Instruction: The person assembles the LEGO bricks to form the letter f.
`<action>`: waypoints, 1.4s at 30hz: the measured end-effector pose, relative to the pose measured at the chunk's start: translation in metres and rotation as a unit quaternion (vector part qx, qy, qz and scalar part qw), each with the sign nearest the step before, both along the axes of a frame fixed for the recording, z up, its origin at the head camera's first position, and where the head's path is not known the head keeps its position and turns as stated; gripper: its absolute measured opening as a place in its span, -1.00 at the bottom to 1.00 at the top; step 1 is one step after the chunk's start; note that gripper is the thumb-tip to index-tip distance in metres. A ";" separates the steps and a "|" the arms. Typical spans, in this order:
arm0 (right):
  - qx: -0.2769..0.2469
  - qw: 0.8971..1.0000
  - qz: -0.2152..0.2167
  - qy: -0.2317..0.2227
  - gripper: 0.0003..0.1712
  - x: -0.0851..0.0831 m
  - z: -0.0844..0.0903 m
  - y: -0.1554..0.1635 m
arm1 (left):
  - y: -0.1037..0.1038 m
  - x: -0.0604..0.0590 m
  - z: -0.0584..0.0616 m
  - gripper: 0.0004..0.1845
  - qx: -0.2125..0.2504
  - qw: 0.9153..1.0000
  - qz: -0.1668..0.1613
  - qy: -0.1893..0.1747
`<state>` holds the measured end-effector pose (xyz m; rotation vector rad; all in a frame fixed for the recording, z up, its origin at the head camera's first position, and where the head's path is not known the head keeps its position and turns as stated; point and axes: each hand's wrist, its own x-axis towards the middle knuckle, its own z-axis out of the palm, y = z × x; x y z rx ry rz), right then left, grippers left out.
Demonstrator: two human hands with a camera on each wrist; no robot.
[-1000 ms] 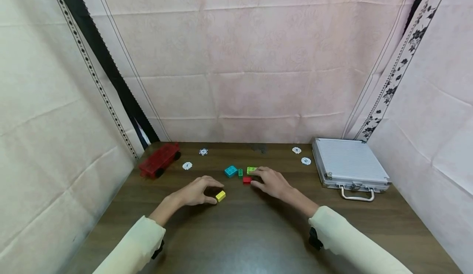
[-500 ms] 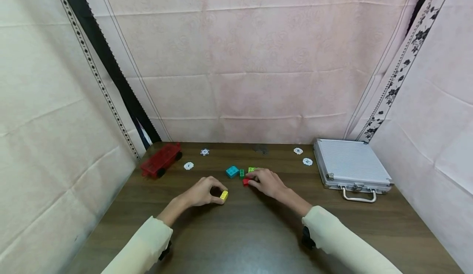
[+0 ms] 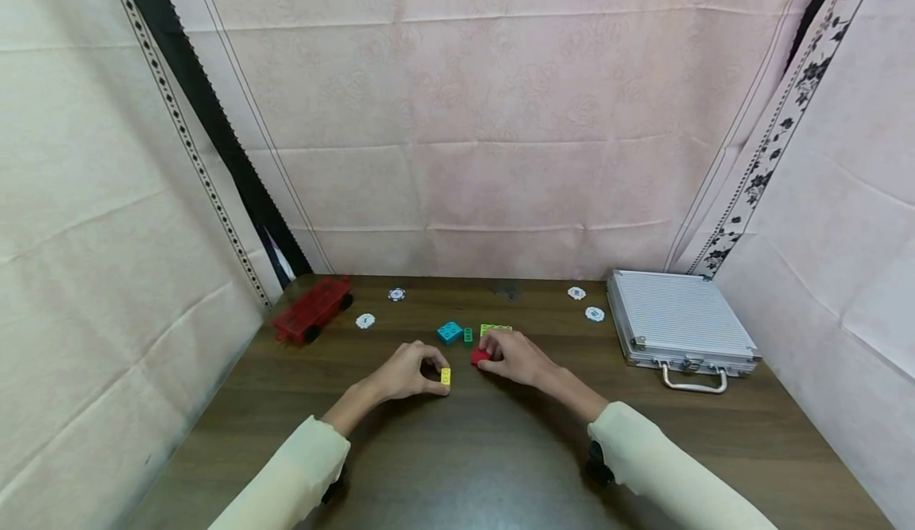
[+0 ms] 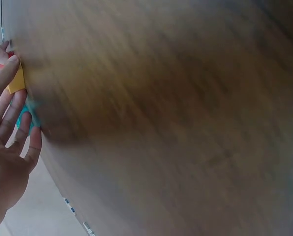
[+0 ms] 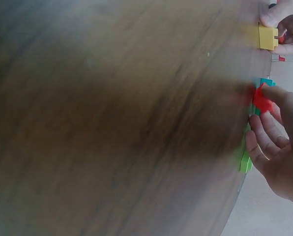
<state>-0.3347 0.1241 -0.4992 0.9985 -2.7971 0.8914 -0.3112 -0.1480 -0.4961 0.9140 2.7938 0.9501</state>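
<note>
The left hand (image 3: 409,371) pinches a small yellow brick (image 3: 445,376) between thumb and curled fingers, low over the table (image 3: 457,450). Just right of the yellow brick, the right hand (image 3: 516,357) has its fingers curled round a red brick (image 3: 477,356) and grips it at the fingertips. Both grips look shallow, judging by how little of each brick is covered. A brick could twist or slip out if the two are pressed together off-line, and a dropped one might skid into the loose pieces behind.

Just beyond the yellow brick lie a blue brick (image 3: 449,331), a small dark green brick (image 3: 468,334) and a light green brick (image 3: 496,329). They sit close enough that the knuckles of the right hand could knock them. A little farther back from the yellow brick, two white chips (image 3: 365,320) lie to the left and two more (image 3: 595,313) to the right. A red toy wagon (image 3: 310,308) stands at the far left and a closed metal case (image 3: 679,326) at the far right.

Both wrist views are badly blurred. The left wrist view shows only an edge of the yellow brick at the frame's side, and the right wrist view shows the red brick as a smear. Whether either brick touches the table cannot be told. The studs and undersides of both bricks are hidden by the fingers, and the markings on the chips are too small to read.
</note>
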 end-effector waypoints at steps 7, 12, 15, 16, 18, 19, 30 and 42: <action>0.021 0.999 0.027 -0.021 -0.45 0.002 -0.002 0.008 | 0.003 -0.001 -0.004 -0.72 0.019 0.999 0.015 -0.030; 0.038 0.997 0.058 -0.028 -0.43 0.001 0.000 0.014 | 0.003 -0.001 -0.004 -0.72 0.030 0.999 0.018 -0.041; 0.042 0.996 0.071 -0.023 -0.49 0.000 0.001 0.014 | 0.003 -0.001 -0.003 -0.72 0.035 0.998 0.018 -0.045; 0.044 0.996 0.074 -0.020 -0.51 0.000 0.001 0.014 | 0.003 -0.001 -0.003 -0.73 0.036 0.998 0.018 -0.047; 0.046 0.996 0.073 -0.014 -0.55 -0.001 0.001 0.014 | 0.002 -0.001 -0.003 -0.73 0.037 0.998 0.018 -0.050; 0.046 0.996 0.070 -0.013 -0.57 -0.001 0.001 0.013 | 0.002 -0.001 -0.003 -0.73 0.038 0.998 0.018 -0.051; 0.028 0.999 0.043 -0.015 -0.61 0.004 0.003 0.006 | 0.002 -0.002 -0.004 -0.73 0.033 0.998 0.021 -0.048; 0.016 0.998 0.061 0.004 -0.61 0.015 0.014 -0.024 | -0.001 -0.002 -0.002 -0.72 0.033 0.998 0.017 -0.046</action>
